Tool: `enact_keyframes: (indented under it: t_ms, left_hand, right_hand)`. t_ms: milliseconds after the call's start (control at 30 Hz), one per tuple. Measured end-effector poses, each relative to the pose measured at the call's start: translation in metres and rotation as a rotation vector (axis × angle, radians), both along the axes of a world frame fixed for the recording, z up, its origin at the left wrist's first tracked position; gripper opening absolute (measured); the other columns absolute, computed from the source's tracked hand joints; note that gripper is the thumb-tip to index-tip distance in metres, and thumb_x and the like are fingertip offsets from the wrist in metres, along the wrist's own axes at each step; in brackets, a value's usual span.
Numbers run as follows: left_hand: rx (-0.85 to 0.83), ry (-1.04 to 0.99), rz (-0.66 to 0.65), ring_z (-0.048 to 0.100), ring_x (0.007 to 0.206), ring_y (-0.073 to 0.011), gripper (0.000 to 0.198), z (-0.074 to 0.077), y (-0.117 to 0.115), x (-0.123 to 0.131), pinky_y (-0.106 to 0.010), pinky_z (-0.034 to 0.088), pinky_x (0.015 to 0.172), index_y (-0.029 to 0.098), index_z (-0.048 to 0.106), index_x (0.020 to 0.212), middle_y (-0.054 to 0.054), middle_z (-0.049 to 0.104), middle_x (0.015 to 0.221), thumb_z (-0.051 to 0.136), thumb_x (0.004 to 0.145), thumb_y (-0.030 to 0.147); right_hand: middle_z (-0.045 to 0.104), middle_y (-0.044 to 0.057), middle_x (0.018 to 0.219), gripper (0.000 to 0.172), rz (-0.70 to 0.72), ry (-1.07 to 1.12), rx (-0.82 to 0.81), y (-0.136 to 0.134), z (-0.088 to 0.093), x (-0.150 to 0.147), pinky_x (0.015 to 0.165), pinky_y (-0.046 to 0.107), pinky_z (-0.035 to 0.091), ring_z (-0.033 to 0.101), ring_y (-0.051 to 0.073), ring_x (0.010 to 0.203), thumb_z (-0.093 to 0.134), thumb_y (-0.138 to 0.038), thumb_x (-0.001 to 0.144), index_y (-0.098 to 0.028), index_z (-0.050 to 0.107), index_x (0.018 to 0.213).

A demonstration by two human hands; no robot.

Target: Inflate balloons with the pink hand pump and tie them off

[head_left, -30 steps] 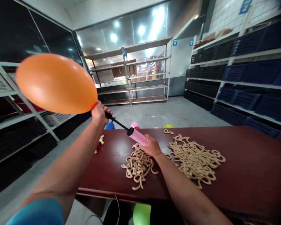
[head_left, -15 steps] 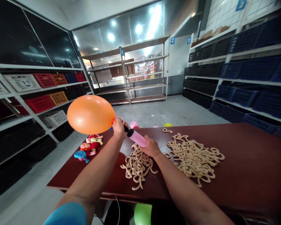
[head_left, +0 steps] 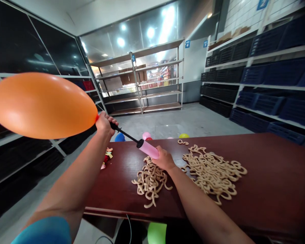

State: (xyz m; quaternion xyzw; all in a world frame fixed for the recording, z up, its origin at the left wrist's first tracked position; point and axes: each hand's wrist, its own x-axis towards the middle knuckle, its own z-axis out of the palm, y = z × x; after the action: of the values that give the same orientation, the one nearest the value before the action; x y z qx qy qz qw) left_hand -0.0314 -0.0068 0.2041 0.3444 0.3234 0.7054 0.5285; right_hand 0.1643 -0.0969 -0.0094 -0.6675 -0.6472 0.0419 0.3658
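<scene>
A large inflated orange balloon [head_left: 43,105] fills the left side, its neck pinched in my left hand [head_left: 105,123]. That hand also grips the black nozzle end of a balloon pump [head_left: 149,149], whose thin black rod is drawn out of the pink barrel. My right hand [head_left: 164,158] is wrapped round the barrel's rear end. Below the barrel lies a small pile of beige curly pieces [head_left: 151,183], and to the right a bigger heap of beige curly pieces [head_left: 210,169] covers the table [head_left: 269,169]. The uninflated balloons [head_left: 108,157] at the left are partly hidden by my left arm.
On the floor beyond the table sit a blue balloon [head_left: 119,137], a pink balloon [head_left: 146,135] and a yellow balloon [head_left: 184,135]. A green balloon [head_left: 157,233] is under the near edge. Shelves with dark crates [head_left: 264,105] line the right; a metal rack [head_left: 139,88] stands behind.
My left hand has moved left and up, drawing the rod out of the pump's barrel. The orange balloon has come along and looks larger. My right hand has stayed nearly still.
</scene>
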Motion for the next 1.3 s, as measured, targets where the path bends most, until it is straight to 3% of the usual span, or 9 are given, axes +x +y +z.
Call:
enact_keyframes:
  t_ms: [100,300,400,533,800,900,1033,1200,1300]
  left_hand:
    - [-0.001,0.001,-0.019,0.031,0.031,-0.008,0.036,-0.006,0.002,0.005,-0.021,0.029,0.034,0.021,0.021,0.058,0.008,0.022,0.042,0.046,0.078,0.036]
    - [-0.103,-0.017,-0.1,0.029,0.03,-0.0078,0.036,-0.067,-0.004,0.052,-0.021,0.026,0.032,0.021,0.023,0.058,0.008,0.023,0.039,0.046,0.079,0.04]
    - [-0.151,-0.023,-0.106,0.03,0.031,-0.0081,0.037,-0.087,-0.012,0.074,-0.021,0.026,0.032,0.021,0.023,0.058,0.007,0.024,0.039,0.047,0.078,0.041]
    - [-0.152,-0.029,-0.124,0.032,0.031,-0.0086,0.036,-0.086,-0.015,0.076,-0.022,0.028,0.033,0.022,0.023,0.057,0.007,0.025,0.039,0.047,0.078,0.039]
    - [-0.139,-0.055,-0.071,0.032,0.031,-0.0092,0.035,-0.058,0.005,0.032,-0.023,0.03,0.034,0.022,0.021,0.058,0.007,0.023,0.04,0.047,0.077,0.035]
    - [-0.151,-0.065,-0.055,0.031,0.031,-0.0082,0.033,-0.055,0.009,0.021,-0.021,0.03,0.035,0.021,0.023,0.059,0.008,0.023,0.041,0.047,0.076,0.035]
    - [-0.166,-0.115,-0.04,0.03,0.032,-0.0078,0.035,-0.069,0.007,0.024,-0.02,0.029,0.035,0.021,0.022,0.059,0.008,0.022,0.042,0.047,0.078,0.037]
    - [-0.183,-0.124,-0.088,0.028,0.032,-0.0081,0.036,-0.099,-0.005,0.054,-0.021,0.028,0.035,0.021,0.022,0.059,0.008,0.023,0.041,0.045,0.079,0.04]
    - [-0.176,-0.141,-0.089,0.028,0.032,-0.008,0.035,-0.107,-0.009,0.066,-0.022,0.028,0.035,0.021,0.021,0.059,0.008,0.022,0.041,0.045,0.079,0.038]
  right_hand:
    - [0.062,0.003,0.078,0.033,-0.004,-0.018,-0.008,0.0,-0.003,0.0,0.057,0.026,0.033,0.058,0.018,0.069,0.062,-0.037,0.066,-0.021,0.049,0.091]
    - [0.062,0.004,0.081,0.033,-0.019,-0.069,-0.07,0.002,-0.008,0.003,0.059,0.026,0.033,0.059,0.019,0.074,0.063,-0.036,0.067,-0.021,0.048,0.092]
    - [0.063,0.004,0.081,0.033,-0.023,-0.066,-0.092,0.002,-0.008,0.005,0.059,0.026,0.033,0.059,0.019,0.073,0.063,-0.037,0.068,-0.021,0.048,0.093]
    - [0.062,0.003,0.083,0.035,-0.015,-0.044,-0.064,0.002,-0.005,0.006,0.059,0.026,0.032,0.058,0.019,0.074,0.063,-0.038,0.068,-0.022,0.047,0.096]
    - [0.061,0.004,0.085,0.033,-0.017,-0.086,-0.028,0.004,-0.005,0.005,0.061,0.027,0.035,0.058,0.019,0.076,0.06,-0.036,0.068,-0.021,0.048,0.095]
    - [0.061,0.004,0.084,0.032,-0.03,-0.111,-0.011,0.005,-0.006,0.005,0.06,0.027,0.035,0.058,0.02,0.076,0.058,-0.037,0.067,-0.021,0.047,0.093]
    - [0.061,0.004,0.084,0.032,-0.044,-0.158,-0.046,0.003,-0.006,0.004,0.06,0.028,0.036,0.058,0.021,0.077,0.058,-0.036,0.067,-0.021,0.047,0.092]
    - [0.061,0.005,0.089,0.034,-0.043,-0.193,-0.122,-0.002,-0.002,0.003,0.065,0.028,0.038,0.058,0.021,0.08,0.06,-0.035,0.069,-0.02,0.046,0.097]
    - [0.061,0.006,0.091,0.037,-0.065,-0.186,-0.173,-0.005,0.004,0.005,0.07,0.029,0.038,0.058,0.021,0.084,0.061,-0.035,0.07,-0.019,0.047,0.1]
